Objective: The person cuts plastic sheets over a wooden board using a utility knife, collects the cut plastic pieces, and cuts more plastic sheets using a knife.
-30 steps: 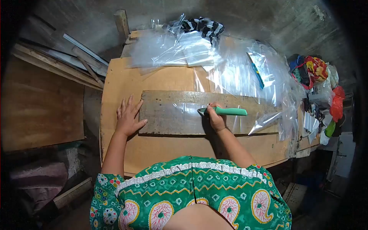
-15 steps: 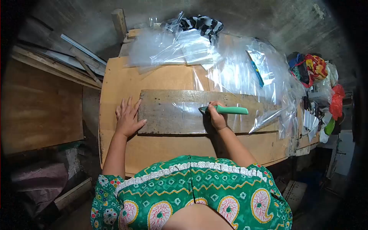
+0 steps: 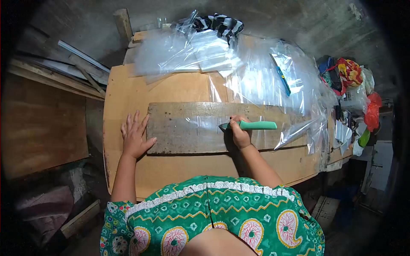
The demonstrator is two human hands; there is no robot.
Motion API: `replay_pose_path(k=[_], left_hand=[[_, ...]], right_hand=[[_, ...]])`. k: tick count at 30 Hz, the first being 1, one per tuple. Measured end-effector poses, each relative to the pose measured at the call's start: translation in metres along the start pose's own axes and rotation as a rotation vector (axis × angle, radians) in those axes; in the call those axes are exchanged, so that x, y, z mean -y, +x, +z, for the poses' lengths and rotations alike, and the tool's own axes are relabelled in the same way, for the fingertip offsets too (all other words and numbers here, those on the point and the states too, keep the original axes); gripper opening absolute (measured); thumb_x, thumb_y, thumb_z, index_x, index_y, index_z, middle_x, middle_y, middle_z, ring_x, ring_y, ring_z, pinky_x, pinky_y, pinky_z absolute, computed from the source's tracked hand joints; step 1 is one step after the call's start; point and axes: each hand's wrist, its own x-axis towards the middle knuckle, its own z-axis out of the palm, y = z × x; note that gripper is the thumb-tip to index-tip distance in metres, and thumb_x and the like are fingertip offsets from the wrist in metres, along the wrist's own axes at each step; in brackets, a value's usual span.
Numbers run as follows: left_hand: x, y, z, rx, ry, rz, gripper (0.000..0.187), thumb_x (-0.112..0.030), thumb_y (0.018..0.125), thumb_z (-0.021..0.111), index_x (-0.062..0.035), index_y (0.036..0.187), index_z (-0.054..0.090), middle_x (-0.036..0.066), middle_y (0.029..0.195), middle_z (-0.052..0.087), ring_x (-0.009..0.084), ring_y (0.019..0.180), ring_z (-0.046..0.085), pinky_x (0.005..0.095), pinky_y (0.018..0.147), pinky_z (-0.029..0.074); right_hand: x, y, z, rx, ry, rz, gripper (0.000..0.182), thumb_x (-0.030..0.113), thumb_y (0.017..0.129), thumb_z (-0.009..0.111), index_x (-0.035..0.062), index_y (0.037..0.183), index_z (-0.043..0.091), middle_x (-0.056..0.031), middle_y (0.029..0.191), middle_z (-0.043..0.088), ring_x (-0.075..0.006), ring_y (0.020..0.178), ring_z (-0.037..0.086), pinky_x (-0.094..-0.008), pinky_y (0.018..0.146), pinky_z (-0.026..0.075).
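Observation:
A long wooden board [image 3: 171,141] lies across the tabletop in front of me, with clear plastic film [image 3: 200,121] over much of its surface. My left hand [image 3: 136,138] rests flat and open at the board's left end, fingers spread and thumb at the edge. In my right hand [image 3: 241,133] is a knife [image 3: 258,125] with a green handle and a short dark blade. The fingers grip it close to the blade, whose tip points left, right at the film. The handle's end sticks out to the right past the hand.
Sheets of clear plastic [image 3: 256,77] cover the back and right of the wooden tabletop [image 3: 124,89]. A blue cutter [image 3: 282,77] lies on them. Black-and-white cloth [image 3: 220,25] is heaped at the back. Bags and cloths [image 3: 350,77] pile up at right; planks [image 3: 55,79] lean at left.
The view has shifted a little, so the table and board appear slightly further left and lower. The knife sits slightly further right along the board. My left hand stays at the board's end.

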Motion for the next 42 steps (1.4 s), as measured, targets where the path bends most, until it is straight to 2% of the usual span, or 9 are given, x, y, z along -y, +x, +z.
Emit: replay_pose_path(k=[12, 15, 17, 25, 27, 28, 30, 32, 42], left_hand=[[0.002, 0.005, -0.007, 0.013, -0.035, 0.010, 0.078, -0.038, 0.057, 0.065, -0.0245, 0.128, 0.034, 0.013, 0.137, 0.020, 0.0382, 0.125, 0.015, 0.0565, 0.096, 0.009], [0.003, 0.006, -0.007, 0.005, -0.047, 0.020, 0.078, -0.039, 0.057, 0.064, -0.0249, 0.128, 0.034, 0.013, 0.137, 0.020, 0.0381, 0.125, 0.015, 0.0570, 0.096, 0.009], [0.003, 0.007, -0.011, 0.054, -0.017, 0.016, 0.078, -0.037, 0.058, 0.062, -0.0211, 0.129, 0.032, 0.013, 0.139, 0.018, 0.0365, 0.127, 0.012, 0.0550, 0.098, 0.007], [0.005, 0.008, -0.009, 0.042, -0.035, 0.019, 0.078, -0.038, 0.057, 0.063, -0.0221, 0.128, 0.034, 0.013, 0.138, 0.019, 0.0375, 0.126, 0.014, 0.0568, 0.096, 0.009], [0.005, 0.008, -0.009, 0.031, -0.051, 0.015, 0.077, -0.040, 0.057, 0.064, -0.0232, 0.127, 0.036, 0.012, 0.138, 0.019, 0.0378, 0.125, 0.014, 0.0574, 0.095, 0.010], [0.005, 0.008, -0.008, 0.024, -0.038, 0.025, 0.077, -0.040, 0.057, 0.063, -0.0220, 0.127, 0.036, 0.012, 0.138, 0.019, 0.0369, 0.126, 0.015, 0.0570, 0.096, 0.010], [0.009, 0.007, -0.011, 0.018, -0.024, 0.029, 0.077, -0.040, 0.058, 0.063, -0.0207, 0.127, 0.036, 0.011, 0.138, 0.019, 0.0359, 0.126, 0.015, 0.0566, 0.096, 0.010], [0.021, 0.008, -0.013, 0.114, 0.078, -0.004, 0.073, -0.038, 0.061, 0.061, -0.0183, 0.127, 0.036, 0.010, 0.138, 0.020, 0.0338, 0.126, 0.015, 0.0541, 0.097, 0.010], [0.060, 0.000, -0.030, 0.056, 0.168, -0.033, 0.063, -0.028, 0.068, 0.056, -0.0138, 0.126, 0.037, 0.009, 0.138, 0.021, 0.0331, 0.127, 0.014, 0.0507, 0.099, 0.010]], right_hand=[[0.023, 0.006, 0.003, 0.037, -0.009, -0.046, 0.012, 0.001, 0.069, 0.052, 0.0014, 0.059, 0.045, -0.0070, 0.059, 0.048, -0.0190, 0.059, 0.049, -0.0385, 0.077, 0.041], [0.027, 0.008, 0.003, 0.062, -0.035, -0.049, 0.011, 0.001, 0.069, 0.051, 0.0018, 0.059, 0.045, -0.0070, 0.059, 0.049, -0.0191, 0.059, 0.050, -0.0385, 0.077, 0.041], [0.028, 0.007, 0.004, 0.067, -0.023, -0.040, 0.011, 0.001, 0.069, 0.051, 0.0019, 0.059, 0.045, -0.0069, 0.059, 0.049, -0.0192, 0.059, 0.050, -0.0385, 0.077, 0.041], [0.028, 0.007, 0.008, 0.072, -0.070, -0.123, 0.012, 0.001, 0.070, 0.050, 0.0024, 0.059, 0.044, -0.0070, 0.058, 0.048, -0.0201, 0.059, 0.050, -0.0393, 0.078, 0.041], [0.029, 0.009, 0.004, 0.117, -0.083, -0.048, 0.012, 0.002, 0.072, 0.049, 0.0028, 0.061, 0.044, -0.0067, 0.060, 0.048, -0.0193, 0.062, 0.050, -0.0393, 0.079, 0.040], [0.027, 0.009, 0.003, 0.116, -0.081, -0.050, 0.012, 0.002, 0.072, 0.049, 0.0028, 0.061, 0.044, -0.0067, 0.060, 0.048, -0.0193, 0.062, 0.050, -0.0393, 0.079, 0.040], [0.023, 0.009, -0.002, -0.056, 0.063, 0.090, 0.012, 0.003, 0.074, 0.049, 0.0031, 0.064, 0.043, -0.0062, 0.063, 0.048, -0.0184, 0.068, 0.050, -0.0392, 0.082, 0.038], [0.022, 0.010, -0.011, -0.010, 0.034, 0.111, 0.012, 0.005, 0.075, 0.050, 0.0039, 0.065, 0.043, -0.0057, 0.066, 0.048, -0.0175, 0.070, 0.049, -0.0391, 0.084, 0.035], [0.033, 0.010, 0.015, 0.099, 0.009, -0.052, 0.012, 0.001, 0.071, 0.053, 0.0029, 0.062, 0.045, -0.0057, 0.061, 0.050, -0.0195, 0.064, 0.052, -0.0386, 0.079, 0.039]])
